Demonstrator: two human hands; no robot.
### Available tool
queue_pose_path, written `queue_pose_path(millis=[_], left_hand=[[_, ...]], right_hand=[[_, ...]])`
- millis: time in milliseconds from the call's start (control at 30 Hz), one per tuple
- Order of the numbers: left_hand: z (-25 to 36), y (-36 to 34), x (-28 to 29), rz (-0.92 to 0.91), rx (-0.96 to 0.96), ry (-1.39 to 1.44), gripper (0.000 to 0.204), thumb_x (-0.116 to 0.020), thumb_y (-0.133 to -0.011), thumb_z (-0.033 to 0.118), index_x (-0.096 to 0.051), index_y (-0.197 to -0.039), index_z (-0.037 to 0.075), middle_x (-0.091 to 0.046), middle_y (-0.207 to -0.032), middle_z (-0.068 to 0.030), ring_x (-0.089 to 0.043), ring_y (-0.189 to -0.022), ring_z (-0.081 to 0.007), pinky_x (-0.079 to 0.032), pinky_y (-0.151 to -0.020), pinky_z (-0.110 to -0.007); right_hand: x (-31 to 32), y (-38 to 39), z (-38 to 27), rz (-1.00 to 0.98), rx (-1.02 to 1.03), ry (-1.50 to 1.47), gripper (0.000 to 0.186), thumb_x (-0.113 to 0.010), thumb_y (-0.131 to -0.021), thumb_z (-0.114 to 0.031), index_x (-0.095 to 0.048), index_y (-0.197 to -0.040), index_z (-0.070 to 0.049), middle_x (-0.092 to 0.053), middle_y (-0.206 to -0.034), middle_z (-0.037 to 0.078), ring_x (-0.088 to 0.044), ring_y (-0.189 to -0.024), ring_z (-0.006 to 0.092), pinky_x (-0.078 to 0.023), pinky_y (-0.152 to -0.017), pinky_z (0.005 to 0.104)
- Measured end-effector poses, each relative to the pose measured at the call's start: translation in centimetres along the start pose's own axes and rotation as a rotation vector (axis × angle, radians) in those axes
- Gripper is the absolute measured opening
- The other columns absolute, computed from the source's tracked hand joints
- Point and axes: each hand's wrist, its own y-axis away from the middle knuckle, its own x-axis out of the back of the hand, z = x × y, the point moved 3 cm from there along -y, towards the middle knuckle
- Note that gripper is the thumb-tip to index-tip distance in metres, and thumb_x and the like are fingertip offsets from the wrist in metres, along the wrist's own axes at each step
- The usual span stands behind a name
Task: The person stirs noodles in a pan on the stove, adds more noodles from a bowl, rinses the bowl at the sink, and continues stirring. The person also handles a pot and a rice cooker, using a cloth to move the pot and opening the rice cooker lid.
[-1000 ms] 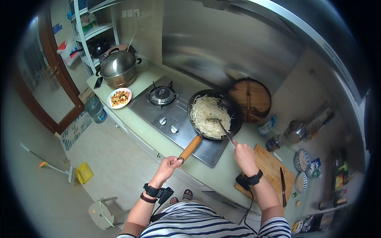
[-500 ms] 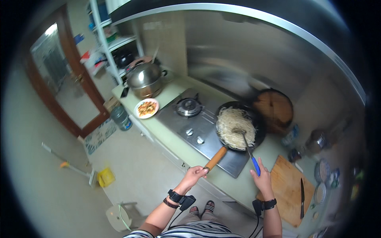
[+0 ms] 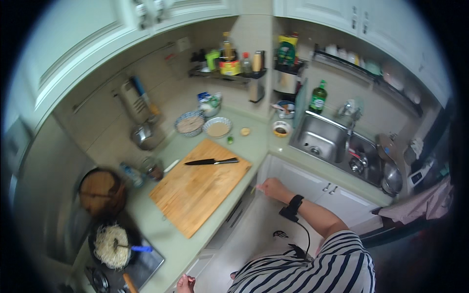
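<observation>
My right hand [image 3: 273, 189] is over the floor, close to the counter's front edge by the corner, its fingers loosely curled with nothing visible in them. At the lower edge, partly cut off, my left hand [image 3: 185, 283] shows curled fingers and no object, apart from the pan handle [image 3: 130, 282]. Pale noodle-like strands [image 3: 106, 246] fill the dark frying pan [image 3: 133, 238] on the stove at lower left. A blue-handled spatula [image 3: 141, 248] rests in the pan untouched. On the wooden cutting board [image 3: 195, 190] lies a black knife [image 3: 211, 161].
Behind the board stand two patterned bowls, one with pale contents [image 3: 189, 124] and one with beige liquid [image 3: 218, 128]. A steel sink [image 3: 320, 134] and green bottle [image 3: 318, 97] are to the right. White cabinets [image 3: 312, 188] run below the counter.
The view has swung right from the stove to the board and sink. My left hand has let go of the pan handle, and my right hand has left the spatula.
</observation>
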Motion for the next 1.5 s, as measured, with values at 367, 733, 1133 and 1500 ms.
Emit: queue_pose_path(millis=[367, 733, 1133, 1500], left_hand=[[4.2, -4.8, -30.8, -0.362, -0.204, -0.484, 0.036, -0.06, -0.095, 0.027, -0.06, -0.12, 0.001, -0.064, -0.113, -0.0096, -0.059, -0.107, -0.0203, -0.043, -0.096, -0.034], [4.2, -2.4, -43.4, -0.482, -0.169, -0.415, 0.029, -0.063, -0.095, 0.021, -0.061, -0.114, 0.0, -0.067, -0.106, -0.0078, -0.063, -0.097, -0.017, -0.047, -0.089, -0.031], [6.5, 3.3, -39.6, -0.397, -0.234, -0.194, 0.028, -0.056, -0.098, 0.019, -0.058, -0.117, -0.003, -0.064, -0.114, -0.0128, -0.063, -0.105, -0.0236, -0.048, -0.095, -0.035], [-3.7, 17.7, -7.7, 0.573, -0.368, 0.43, 0.043, -0.04, -0.104, 0.038, -0.061, -0.104, 0.001, -0.064, -0.089, -0.0058, -0.059, -0.078, -0.012, -0.049, -0.071, -0.025]], right_hand=[[48.8, -2.7, 30.7, 1.271, -0.455, 0.349, 0.02, -0.059, -0.081, -0.008, -0.065, -0.1, -0.005, -0.066, -0.089, 0.019, -0.065, -0.087, 0.0377, -0.051, -0.077, 0.0454], [61.6, -2.2, 38.8, 1.242, -0.518, 0.649, 0.013, -0.057, -0.087, -0.012, -0.068, -0.089, -0.006, -0.065, -0.087, 0.018, -0.063, -0.084, 0.0393, -0.052, -0.07, 0.0503], [34.9, -5.7, 8.9, 0.678, 0.563, -0.343, 0.012, -0.056, -0.086, -0.003, -0.057, -0.098, 0.0, -0.058, -0.103, 0.012, -0.055, -0.097, 0.0228, -0.043, -0.089, 0.033], [-20.2, 28.0, -22.7, -1.794, -0.025, -1.025, 0.01, -0.049, -0.097, -0.004, -0.053, -0.106, -0.005, -0.054, -0.11, 0.002, -0.053, -0.103, 0.0106, -0.045, -0.088, 0.0271]])
